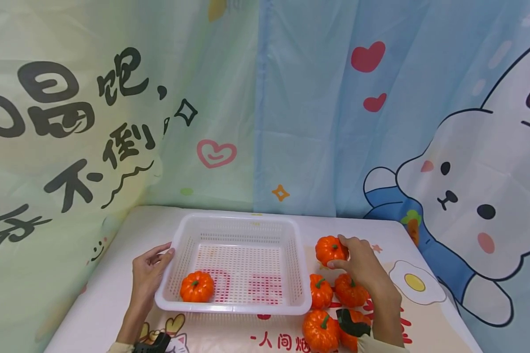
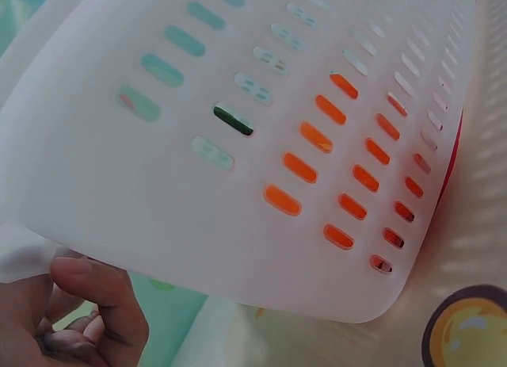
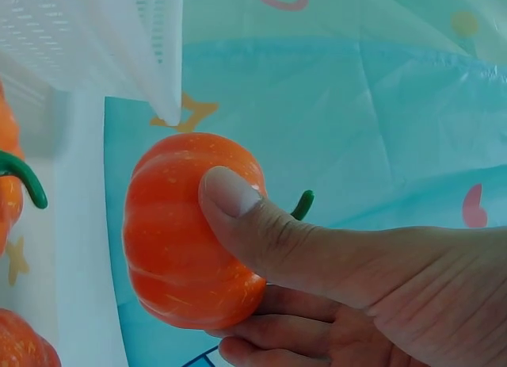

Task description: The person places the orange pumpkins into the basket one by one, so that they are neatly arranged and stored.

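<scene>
A white plastic basket (image 1: 229, 308) with slotted walls stands on the table, and one small orange pumpkin (image 1: 197, 287) lies in its front left corner. My left hand (image 1: 152, 269) holds the basket's left rim, its thumb and curled fingers at the edge in the left wrist view (image 2: 87, 311). To the right of the basket, my right hand (image 1: 364, 264) grips another small pumpkin (image 3: 190, 232) between thumb and fingers. The green stem of this pumpkin points toward the palm in the right wrist view.
Several more pumpkins (image 1: 321, 331) sit close together along the basket's right side, below my right hand. A printed cloth (image 1: 424, 314) covers the table. Behind it hangs a curtain (image 1: 300, 122) with a cartoon rabbit and hearts.
</scene>
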Demonstrator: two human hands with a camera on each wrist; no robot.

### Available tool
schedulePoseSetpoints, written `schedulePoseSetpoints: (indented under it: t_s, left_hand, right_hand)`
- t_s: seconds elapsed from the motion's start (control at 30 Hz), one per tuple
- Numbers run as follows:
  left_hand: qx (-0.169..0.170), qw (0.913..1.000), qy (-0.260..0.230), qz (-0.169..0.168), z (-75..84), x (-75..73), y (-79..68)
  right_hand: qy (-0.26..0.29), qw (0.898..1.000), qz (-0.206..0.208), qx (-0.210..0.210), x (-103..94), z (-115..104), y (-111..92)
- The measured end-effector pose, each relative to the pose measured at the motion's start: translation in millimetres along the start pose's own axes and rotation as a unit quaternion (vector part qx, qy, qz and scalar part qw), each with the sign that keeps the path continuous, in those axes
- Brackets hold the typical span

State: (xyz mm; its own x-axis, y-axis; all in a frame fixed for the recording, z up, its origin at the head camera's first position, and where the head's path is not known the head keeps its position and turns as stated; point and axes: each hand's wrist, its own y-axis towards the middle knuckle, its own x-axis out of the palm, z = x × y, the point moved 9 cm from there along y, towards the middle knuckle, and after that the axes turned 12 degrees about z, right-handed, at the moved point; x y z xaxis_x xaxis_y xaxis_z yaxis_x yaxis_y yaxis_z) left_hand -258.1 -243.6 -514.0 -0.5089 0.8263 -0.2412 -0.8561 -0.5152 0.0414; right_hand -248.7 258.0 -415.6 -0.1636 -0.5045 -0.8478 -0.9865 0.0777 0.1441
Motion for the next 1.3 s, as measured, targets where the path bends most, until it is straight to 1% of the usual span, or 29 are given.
schedulePoseSetpoints:
  t_s: [0.43,0.63,0.9,1.3]
  left_hand:
    - [0.004,0.9999,-0.004,0.009,1.8,-0.2,1.3]
    - [0.003,1.0000,-0.006,0.002,0.9,0.9,1.6]
    - [0.001,1.0000,-0.006,0.004,-0.2,0.7,1.1]
    - [-0.001,1.0000,-0.004,0.005,-1.5,0.0,-0.3]
  right_hand:
    - [0.000,1.000,0.000,-0.008,-1.9,-11.1,0.1]
    - [-0.002,1.000,-0.012,-0.002,-1.0,-13.4,0.4]
    - [0.004,1.000,-0.025,0.000,2.1,-15.3,-1.0]
    - [-0.001,1.000,-0.024,-0.004,2.5,-20.7,-3.1]
